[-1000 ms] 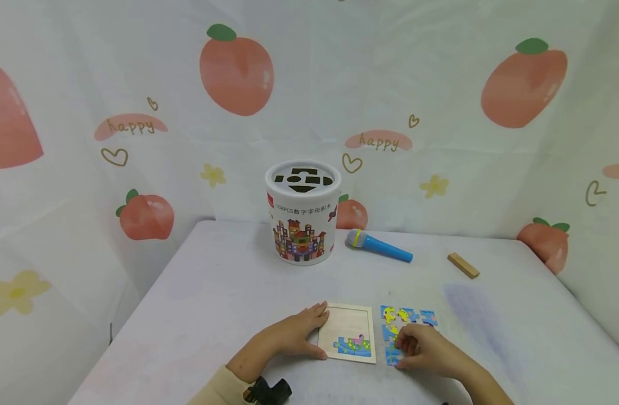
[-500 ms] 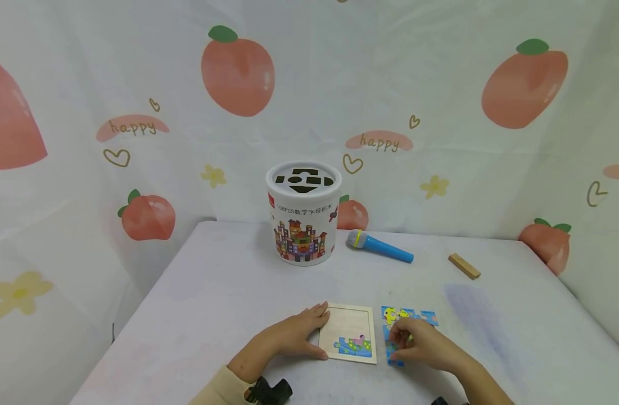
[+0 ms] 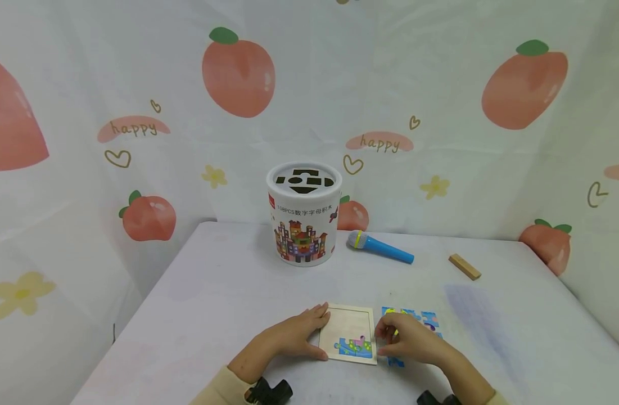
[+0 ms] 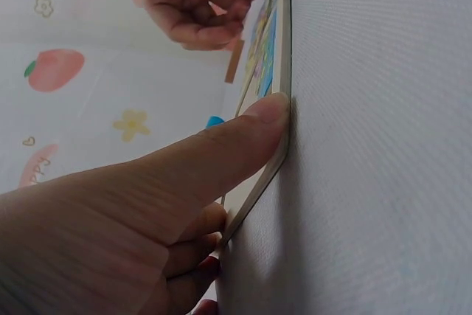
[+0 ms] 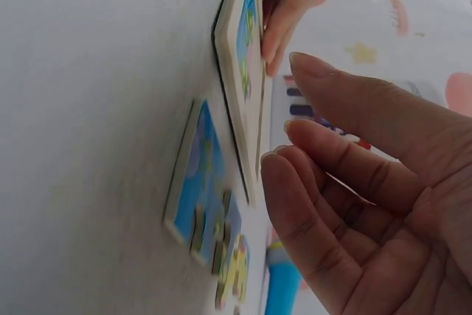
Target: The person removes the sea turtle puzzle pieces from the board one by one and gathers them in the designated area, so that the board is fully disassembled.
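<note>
A square wooden puzzle tray (image 3: 346, 320) lies on the table with a few joined blue pieces (image 3: 355, 347) in its near right corner. My left hand (image 3: 300, 333) rests on the tray's left side, its thumb on the near corner and fingers spread toward the far corner. Beside the tray's right edge hovers my right hand (image 3: 410, 337). Its fingers are loosely bent, and the right wrist view shows thumb and fingertips apart with nothing visible between them. Under and behind it lie loose puzzle pieces (image 3: 428, 317) with blue and yellow print, partly hidden by the hand.
A white bucket (image 3: 304, 225) with a shape-cut lid stands at the back. To its right lie a blue toy microphone (image 3: 385, 248) and a small wooden block (image 3: 464, 266). A fruit-print cloth (image 3: 309, 84) hangs behind the white table (image 3: 228, 281).
My right hand has moved left from over the loose pieces to the tray's right edge, uncovering more pieces on the right. The left hand stays in place on the tray.
</note>
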Motion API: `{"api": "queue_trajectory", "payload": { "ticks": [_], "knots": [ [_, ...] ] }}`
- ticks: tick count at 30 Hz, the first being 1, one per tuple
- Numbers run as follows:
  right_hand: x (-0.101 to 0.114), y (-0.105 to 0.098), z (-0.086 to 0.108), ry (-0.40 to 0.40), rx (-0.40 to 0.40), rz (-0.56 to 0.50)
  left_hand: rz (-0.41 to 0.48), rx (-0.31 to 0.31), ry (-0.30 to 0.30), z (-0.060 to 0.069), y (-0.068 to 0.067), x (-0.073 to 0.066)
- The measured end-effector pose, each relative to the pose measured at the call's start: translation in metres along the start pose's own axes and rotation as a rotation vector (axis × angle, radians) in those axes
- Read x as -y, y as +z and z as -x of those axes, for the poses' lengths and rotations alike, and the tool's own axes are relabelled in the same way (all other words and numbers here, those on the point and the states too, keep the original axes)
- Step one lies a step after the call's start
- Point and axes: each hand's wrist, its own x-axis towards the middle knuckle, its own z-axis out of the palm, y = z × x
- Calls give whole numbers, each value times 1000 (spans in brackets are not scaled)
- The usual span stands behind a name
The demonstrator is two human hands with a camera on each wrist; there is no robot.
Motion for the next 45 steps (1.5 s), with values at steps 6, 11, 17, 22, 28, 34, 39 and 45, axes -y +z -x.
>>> {"api": "queue_trajectory", "payload": {
  "ticks": [6,11,17,22,28,34,39,45],
  "knots": [
    [3,4,-6,-13,17,-28,-4,-4,4,1,0,0],
    [9,8,-14,12,35,-9,-7,-5,5,0,0,0],
    [16,12,-21,20,59,-1,-3,-7,12,-1,0,1],
    [20,15,-27,3,64,9,6,-9,12,-1,0,1],
    [25,19,-34,3,90,2,16,-8,10,0,0,2],
    [28,23,-39,4,105,4,21,-3,12,-1,2,4],
    [28,25,-41,4,107,3,16,-8,23,-2,2,4],
    [28,28,-43,-11,108,3,14,-12,26,-2,1,4]
  ]
}}
